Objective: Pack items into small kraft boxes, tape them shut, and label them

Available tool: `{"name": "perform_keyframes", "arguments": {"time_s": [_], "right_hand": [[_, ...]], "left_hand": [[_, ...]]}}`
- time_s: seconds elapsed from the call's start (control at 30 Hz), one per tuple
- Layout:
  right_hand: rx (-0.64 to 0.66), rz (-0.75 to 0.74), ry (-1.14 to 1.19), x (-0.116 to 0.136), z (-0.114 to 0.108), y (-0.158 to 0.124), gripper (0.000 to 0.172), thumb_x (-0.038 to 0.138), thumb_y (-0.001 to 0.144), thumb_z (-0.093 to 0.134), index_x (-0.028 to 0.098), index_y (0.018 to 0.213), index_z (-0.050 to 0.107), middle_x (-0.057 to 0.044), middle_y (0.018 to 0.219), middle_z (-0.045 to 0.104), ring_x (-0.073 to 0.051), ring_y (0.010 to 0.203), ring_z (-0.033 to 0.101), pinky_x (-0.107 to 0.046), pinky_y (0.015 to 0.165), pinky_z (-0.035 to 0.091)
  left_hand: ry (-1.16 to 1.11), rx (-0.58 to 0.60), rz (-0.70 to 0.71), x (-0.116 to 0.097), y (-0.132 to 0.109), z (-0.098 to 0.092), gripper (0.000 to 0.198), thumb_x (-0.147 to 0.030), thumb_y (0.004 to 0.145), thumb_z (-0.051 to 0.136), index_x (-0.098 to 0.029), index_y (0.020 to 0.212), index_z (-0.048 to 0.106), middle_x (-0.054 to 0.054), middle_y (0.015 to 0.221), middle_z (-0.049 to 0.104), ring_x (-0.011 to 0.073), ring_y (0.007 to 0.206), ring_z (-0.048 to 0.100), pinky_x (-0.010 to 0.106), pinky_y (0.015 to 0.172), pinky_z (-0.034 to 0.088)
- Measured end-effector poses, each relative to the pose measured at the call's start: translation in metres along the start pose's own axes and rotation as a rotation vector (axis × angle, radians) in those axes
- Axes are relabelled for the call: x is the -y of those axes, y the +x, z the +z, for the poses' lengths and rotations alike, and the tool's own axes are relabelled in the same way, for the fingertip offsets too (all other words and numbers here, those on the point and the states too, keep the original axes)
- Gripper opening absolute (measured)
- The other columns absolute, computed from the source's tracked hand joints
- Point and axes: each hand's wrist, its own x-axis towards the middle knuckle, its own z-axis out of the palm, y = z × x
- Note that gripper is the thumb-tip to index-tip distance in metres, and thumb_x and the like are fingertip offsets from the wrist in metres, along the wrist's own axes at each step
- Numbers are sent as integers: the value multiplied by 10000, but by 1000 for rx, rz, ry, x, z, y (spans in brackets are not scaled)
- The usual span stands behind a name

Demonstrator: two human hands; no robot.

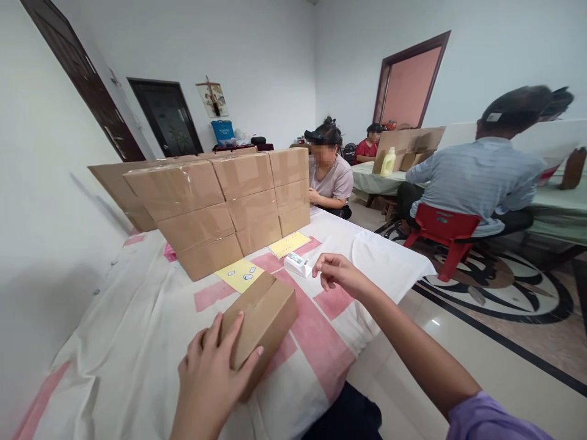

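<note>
A closed brown cardboard box (268, 308) lies tilted across my view on the cloth-covered table. My left hand (215, 360) holds it from the near left, fingers over the top and thumb along the right side. Beyond the box's far end stands a small white dispenser (297, 265) with a printed label, which looks like a tape dispenser. Right beside it is my right hand (337, 273), its fingers curled and thumb and forefinger close together. Whatever may be between those fingertips is too small to make out.
Stacked taped cartons (247, 205) form a wall at the table's back. Yellow sheets (290, 244) lie before them on the white and pink tablecloth (137, 318). A person (331, 171) sits behind the stack; another, on a red chair (444, 223), sits at the right table.
</note>
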Motion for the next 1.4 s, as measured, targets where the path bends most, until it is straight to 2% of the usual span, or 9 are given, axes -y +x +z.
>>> {"name": "perform_keyframes", "arguments": {"time_s": [0.07,0.13,0.23,0.3,0.53,0.77,1.03,1.2,1.4], "right_hand": [[63,-23,-3,13,9,-2,310,442,803,745,176,788,586,-16,827,707,-67,430,557,-206,428,278],[118,-22,-25,22,20,-4,307,441,833,729,181,796,571,-12,821,709,-59,424,541,-202,427,274],[190,29,-44,30,35,-5,301,430,853,716,186,800,546,6,791,693,-39,393,479,-199,408,231],[241,74,-69,31,42,-4,280,408,859,702,188,806,537,22,744,670,-27,365,415,-198,391,191],[440,259,-397,27,57,10,80,154,769,611,171,805,542,33,641,638,-41,401,388,-188,397,249],[591,411,-567,27,82,34,101,82,691,568,156,759,562,20,660,652,-55,452,425,-184,408,267],[583,493,-489,30,100,40,65,123,728,581,161,761,541,42,645,607,-37,411,393,-175,378,214],[592,604,-575,24,97,41,132,155,778,595,145,657,543,20,570,601,-41,340,351,-199,345,207],[597,638,-677,40,107,48,180,155,831,609,137,658,560,23,518,591,-52,329,399,-203,347,225]], "left_hand": [[48,-8,-8,-25,-14,-10,591,-617,900,484,-399,1446,541,87,1539,493,392,1208,530,618,968,434],[34,45,43,-44,-24,-21,585,-617,906,485,-411,1452,530,107,1462,547,364,1140,567,564,933,449],[-11,139,77,-60,-33,-29,611,-626,895,512,-419,1470,501,130,1335,591,341,1125,581,495,892,464],[-19,134,61,-64,-35,-28,614,-618,902,512,-417,1482,485,139,1344,573,343,1159,568,505,920,451],[-84,113,14,-66,-40,-17,594,-604,927,503,-435,1494,455,130,1429,504,327,1215,536,527,994,420],[-103,81,13,-66,-40,-17,594,-601,915,535,-454,1485,458,115,1419,503,334,1204,544,525,967,439],[-106,63,16,-67,-41,-18,583,-608,916,537,-453,1475,474,115,1400,505,333,1199,543,530,974,437],[-116,70,5,-67,-41,-18,588,-607,912,547,-452,1474,477,117,1408,503,327,1189,541,513,960,441],[-136,78,-17,-70,-42,-23,572,-601,908,555,-464,1459,489,103,1404,503,325,1209,539,520,965,438]]}}
